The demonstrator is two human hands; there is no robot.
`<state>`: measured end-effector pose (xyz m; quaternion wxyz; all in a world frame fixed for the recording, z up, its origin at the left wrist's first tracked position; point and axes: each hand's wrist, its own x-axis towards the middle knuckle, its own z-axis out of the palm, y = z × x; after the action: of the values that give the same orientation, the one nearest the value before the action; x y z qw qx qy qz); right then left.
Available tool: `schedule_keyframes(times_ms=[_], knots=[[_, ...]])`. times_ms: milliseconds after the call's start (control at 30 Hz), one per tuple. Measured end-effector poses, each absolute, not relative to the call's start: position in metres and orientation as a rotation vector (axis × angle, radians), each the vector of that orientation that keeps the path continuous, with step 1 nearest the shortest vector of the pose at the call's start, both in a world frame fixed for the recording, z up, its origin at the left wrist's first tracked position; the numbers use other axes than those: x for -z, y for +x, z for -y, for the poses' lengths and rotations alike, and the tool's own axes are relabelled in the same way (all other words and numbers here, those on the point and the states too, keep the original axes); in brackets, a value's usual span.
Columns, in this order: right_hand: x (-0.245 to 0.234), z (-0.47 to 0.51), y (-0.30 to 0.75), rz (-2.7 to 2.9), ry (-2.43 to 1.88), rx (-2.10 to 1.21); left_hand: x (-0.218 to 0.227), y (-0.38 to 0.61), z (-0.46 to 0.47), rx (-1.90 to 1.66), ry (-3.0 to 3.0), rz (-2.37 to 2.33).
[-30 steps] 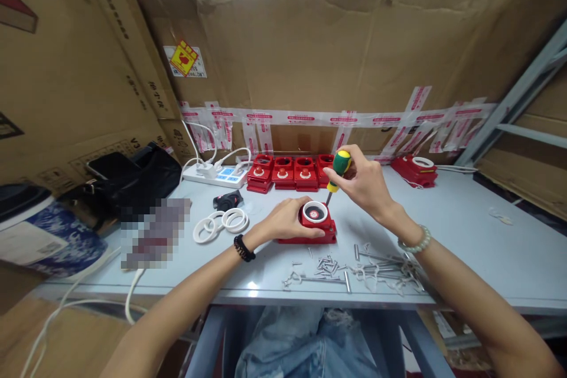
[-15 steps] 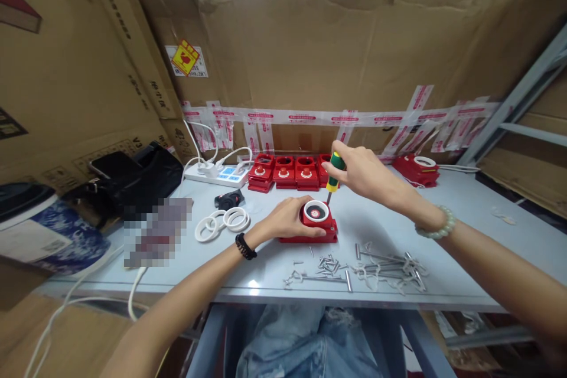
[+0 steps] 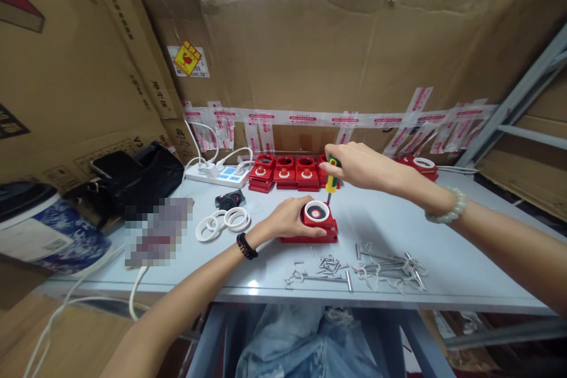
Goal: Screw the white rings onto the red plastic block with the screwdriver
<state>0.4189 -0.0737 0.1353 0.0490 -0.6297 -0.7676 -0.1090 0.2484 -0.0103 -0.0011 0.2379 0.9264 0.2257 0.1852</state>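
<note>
My left hand (image 3: 295,217) is wrapped round the left side of a red housing (image 3: 330,230) that rests on the table. A white ring (image 3: 326,212) with a dark centre and a small red-and-white label sits on top of it. From the right, my right hand (image 3: 354,166) grips the green-and-yellow handle of a screwdriver (image 3: 331,182). The shaft points down, slightly tilted, and its tip meets the housing's back right corner; whether a screw is under it I cannot see. Loose screws (image 3: 328,264) lie in front of the housing.
Several red housings (image 3: 284,172) line the back beside a white power strip (image 3: 221,175). White rings (image 3: 237,220) and a black part (image 3: 229,199) lie to the left. Metal T-shaped rods (image 3: 390,263) lie front right. A cup (image 3: 48,230) and black bag (image 3: 133,180) are far left.
My right hand has turned about the screwdriver handle, its wrist swinging a little to the right and its knuckles rotating. My left hand and the red housing stay in place.
</note>
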Motion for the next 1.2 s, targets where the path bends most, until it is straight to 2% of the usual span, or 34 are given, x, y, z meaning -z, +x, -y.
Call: schedule_keyframes(times_ms=[133,333,500,567,767,967,1133,1200], knots=[[-0.140,0.082,0.431,2.501,-1.791,0.075,0.000,0.248,0.011,-0.503,2.522,-0.614],[-0.132,0.081,0.429,2.204,-2.124,0.478,-0.004,0.248,0.016,-0.500,2.487,-0.616],[-0.141,0.085,0.428,2.436,-1.873,0.091,-0.003,0.249,0.014,-0.497,2.495,-0.615],[-0.141,0.089,0.428,2.513,-1.803,0.037,-0.002,0.249,0.013,-0.497,2.501,-0.612],[-0.133,0.086,0.420,2.256,-2.076,0.471,-0.003,0.249,0.014,-0.499,2.493,-0.622],[-0.139,0.086,0.424,2.278,-1.987,0.089,-0.002,0.249,0.013,-0.508,2.479,-0.602],[-0.134,0.085,0.423,2.126,-2.164,0.389,-0.003,0.249,0.014,-0.508,2.482,-0.608],[-0.133,0.084,0.423,2.125,-2.141,0.359,-0.004,0.249,0.015,-0.504,2.473,-0.610]])
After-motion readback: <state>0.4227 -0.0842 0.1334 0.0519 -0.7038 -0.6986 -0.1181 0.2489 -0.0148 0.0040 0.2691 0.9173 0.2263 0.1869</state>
